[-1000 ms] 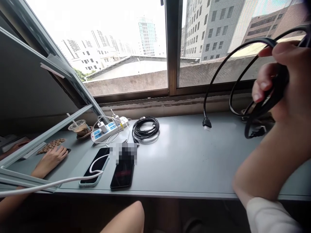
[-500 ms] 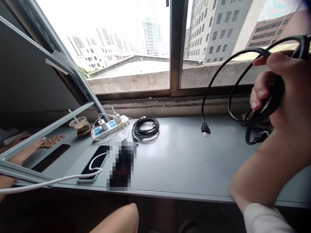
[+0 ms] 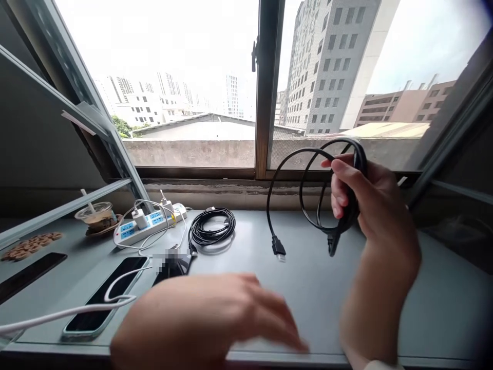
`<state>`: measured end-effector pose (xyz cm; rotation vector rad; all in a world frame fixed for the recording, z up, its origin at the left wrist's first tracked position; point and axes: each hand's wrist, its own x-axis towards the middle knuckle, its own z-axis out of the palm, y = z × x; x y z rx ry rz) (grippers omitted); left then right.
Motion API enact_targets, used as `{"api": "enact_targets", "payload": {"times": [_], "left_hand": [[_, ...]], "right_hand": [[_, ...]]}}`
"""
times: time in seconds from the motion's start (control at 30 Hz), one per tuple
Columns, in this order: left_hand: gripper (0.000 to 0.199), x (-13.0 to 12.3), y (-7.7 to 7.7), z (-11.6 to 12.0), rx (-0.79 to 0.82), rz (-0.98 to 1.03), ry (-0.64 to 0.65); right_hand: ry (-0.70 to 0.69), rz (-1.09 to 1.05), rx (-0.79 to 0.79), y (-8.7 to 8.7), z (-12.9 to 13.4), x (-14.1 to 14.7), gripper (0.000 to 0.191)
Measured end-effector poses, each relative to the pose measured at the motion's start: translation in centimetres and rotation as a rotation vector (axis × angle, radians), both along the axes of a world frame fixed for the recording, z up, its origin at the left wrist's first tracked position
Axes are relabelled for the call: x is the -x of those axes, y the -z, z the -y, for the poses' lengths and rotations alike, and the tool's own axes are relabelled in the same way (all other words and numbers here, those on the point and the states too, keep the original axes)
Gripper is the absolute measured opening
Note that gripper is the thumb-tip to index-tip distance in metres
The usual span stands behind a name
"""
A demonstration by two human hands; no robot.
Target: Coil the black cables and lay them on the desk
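Observation:
My right hand [image 3: 362, 195] is closed around a bundle of black cable [image 3: 303, 177], held up in front of the window. Loose loops hang to its left, and one end with a black connector [image 3: 278, 246] dangles above the desk. My left hand [image 3: 246, 308] is low in the middle over the desk's front edge, blurred, fingers stretched to the right and nothing seen in them. A second black cable [image 3: 200, 236] lies coiled on the desk behind my left hand.
A white power strip [image 3: 133, 231] with plugs and white cords stands at the left. Near it are a drink cup [image 3: 96, 216], a phone [image 3: 111, 288], a dark flat object [image 3: 33, 275] and brown pieces [image 3: 31, 246]. A metal frame [image 3: 127, 154] rises at the left.
My left hand has come into view over the front of the desk. My right hand, still holding the cable, appears lower and further left. The camera view has shifted.

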<state>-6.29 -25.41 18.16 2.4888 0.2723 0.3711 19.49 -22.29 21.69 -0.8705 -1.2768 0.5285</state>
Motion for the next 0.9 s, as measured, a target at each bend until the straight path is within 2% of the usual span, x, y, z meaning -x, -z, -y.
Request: {"api": "enact_targets", "payload": {"times": [0.03,0.1,0.13,0.2,0.27,0.33,0.43,0.53,0.77,0.9], "left_hand": [[0.030,-1.4,-1.5,-1.5,0.062,0.015,-0.011],[0.028,-3.5,-4.1,-4.4,0.194,0.181,-0.071],[0.028,-4.3,-4.9,-5.8,0.286,0.282,-0.057],[0.033,-5.2,-5.5,-8.3,0.529,0.596,-0.005],[0.039,-5.5,-5.0,-10.3,0.733,0.810,0.016],[0.049,-5.8,-4.1,-11.9,0.876,0.940,-0.019],[0.071,-6.1,-2.7,-13.7,1.012,1.075,-0.185],[0.083,-6.1,-2.0,-14.7,1.117,1.140,-0.328],[0.089,-5.6,-1.6,-15.6,1.246,1.174,-0.331],[0.077,-5.5,-1.6,-15.6,1.317,1.247,-0.359]], "right_hand": [[0.002,-0.011,-0.009,0.0,0.0,-0.1,0.020],[0.004,-0.024,-0.009,0.0,-0.2,-0.1,0.022],[0.003,-0.026,0.001,0.0,-0.3,-0.2,0.024],[0.007,-0.017,0.032,0.1,-0.6,-0.2,0.026],[0.024,-0.002,0.056,0.1,-0.9,-0.2,0.029],[0.045,0.011,0.063,0.2,-1.1,-0.2,0.032],[0.081,0.023,0.061,0.4,-1.6,-0.5,0.034],[0.124,0.049,0.068,0.6,-2.2,-0.7,0.035],[0.173,0.082,0.098,0.8,-3.6,-0.8,0.036],[0.173,0.078,0.107,0.8,-3.8,-0.6,0.034]]}}
